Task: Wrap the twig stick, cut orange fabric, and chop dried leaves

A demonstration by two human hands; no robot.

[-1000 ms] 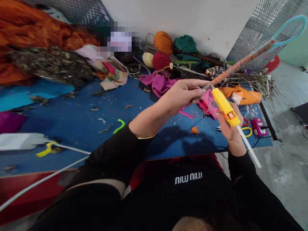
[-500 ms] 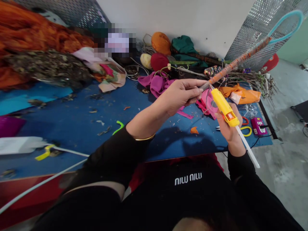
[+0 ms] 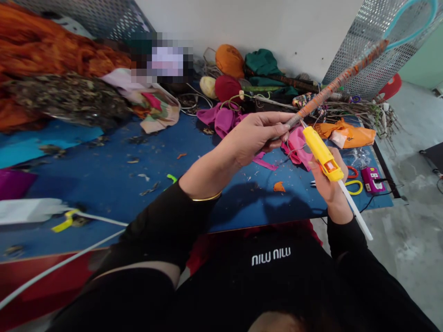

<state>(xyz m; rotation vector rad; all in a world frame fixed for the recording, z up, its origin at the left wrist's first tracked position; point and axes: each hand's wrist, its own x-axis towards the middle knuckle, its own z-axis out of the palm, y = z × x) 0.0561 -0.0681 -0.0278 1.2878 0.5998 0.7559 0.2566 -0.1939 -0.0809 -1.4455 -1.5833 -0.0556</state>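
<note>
My left hand (image 3: 258, 136) pinches the near end of a long stick (image 3: 341, 82) wrapped in orange and brownish cord. The stick slants up to the right, and a light blue tube loop (image 3: 410, 11) extends from its far end. In my right hand (image 3: 330, 186) is a yellow hot glue gun (image 3: 321, 154), with a white glue stick (image 3: 355, 210) jutting out of its back. The gun's nozzle is at the stick's underside, close to my left fingertips; whether it touches I cannot tell. Pink cloth (image 3: 297, 147) lies beneath, between my hands.
Scissors (image 3: 355, 186) and a purple power adapter (image 3: 373, 180) lie right of my right hand, near the blue table's (image 3: 166, 157) edge. Cloth bundles and twigs (image 3: 367, 110) line the back. A white cable (image 3: 69, 263) crosses the left front. An orange scrap (image 3: 278, 186) lies between my arms.
The stick's far end and the blue loop sit slightly higher, toward the upper edge. Both hands keep their grips, and the glue gun stays almost in place.
</note>
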